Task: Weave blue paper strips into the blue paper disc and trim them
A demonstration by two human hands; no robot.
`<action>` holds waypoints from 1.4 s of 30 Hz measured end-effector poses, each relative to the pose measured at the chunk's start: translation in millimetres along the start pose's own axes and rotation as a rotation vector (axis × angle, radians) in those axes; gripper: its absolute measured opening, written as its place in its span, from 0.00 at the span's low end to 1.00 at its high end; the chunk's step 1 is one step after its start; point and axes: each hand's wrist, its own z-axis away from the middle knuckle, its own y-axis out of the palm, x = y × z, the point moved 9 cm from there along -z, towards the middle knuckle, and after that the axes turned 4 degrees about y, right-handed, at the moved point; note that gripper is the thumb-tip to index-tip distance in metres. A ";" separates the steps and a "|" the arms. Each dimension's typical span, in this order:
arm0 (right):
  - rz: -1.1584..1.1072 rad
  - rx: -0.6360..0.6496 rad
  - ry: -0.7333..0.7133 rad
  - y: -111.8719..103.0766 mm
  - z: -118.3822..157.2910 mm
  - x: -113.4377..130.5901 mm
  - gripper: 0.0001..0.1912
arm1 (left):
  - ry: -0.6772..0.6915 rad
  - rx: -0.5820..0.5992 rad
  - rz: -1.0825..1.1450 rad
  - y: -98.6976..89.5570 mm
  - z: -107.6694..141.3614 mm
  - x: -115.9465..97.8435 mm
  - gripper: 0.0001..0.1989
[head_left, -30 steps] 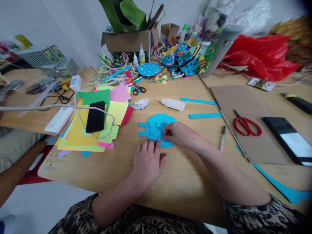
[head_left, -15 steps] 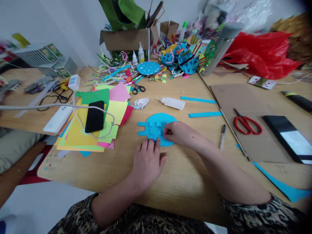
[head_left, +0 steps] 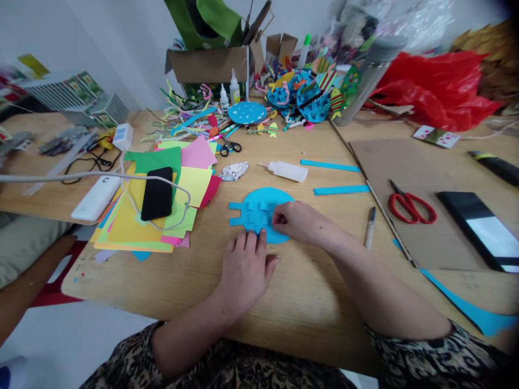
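Note:
A round blue paper piece [head_left: 268, 195] lies flat on the table, with raised slits or weaving across its middle. Two blue paper strips [head_left: 235, 221] run into it, their ends sticking out on its left side. My left hand [head_left: 245, 265] rests palm down, its fingers stretched and fingertips on the circle's lower edge. Over the circle's right part, my right hand [head_left: 298, 221] is pinched closed, in line with the lower strip; its fingertips partly hide what they grip. Beyond the circle lies a white glue bottle [head_left: 287, 171], with two loose blue strips [head_left: 340, 190] to its right.
Coloured paper sheets [head_left: 133, 232] with a black phone [head_left: 157, 194] and a cable lie left. Right are red-handled scissors [head_left: 411, 208], cardboard [head_left: 458, 243], a pen [head_left: 370, 228] and another phone-like device [head_left: 478, 229]. Small scissors [head_left: 230, 148] and paper crafts [head_left: 312, 105] are behind.

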 end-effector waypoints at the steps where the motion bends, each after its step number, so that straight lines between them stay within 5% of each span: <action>1: 0.000 -0.001 -0.003 0.1 0.0 0.2 0.07 | 0.002 -0.002 -0.003 0.0 0.1 -0.1 0.26; 25: 0.017 -0.033 0.011 -7.2 3.6 -3.6 0.04 | 0.020 0.010 -0.041 3.2 0.0 -1.7 0.25; 35: -0.236 0.003 -0.052 -13.1 11.7 -23.1 0.05 | 0.031 -0.026 -0.027 -3.6 -1.1 -0.8 0.26; 42: -0.458 -0.123 -0.014 -8.9 25.0 -35.1 0.05 | 0.045 -0.005 -0.017 -5.5 -0.6 -0.6 0.27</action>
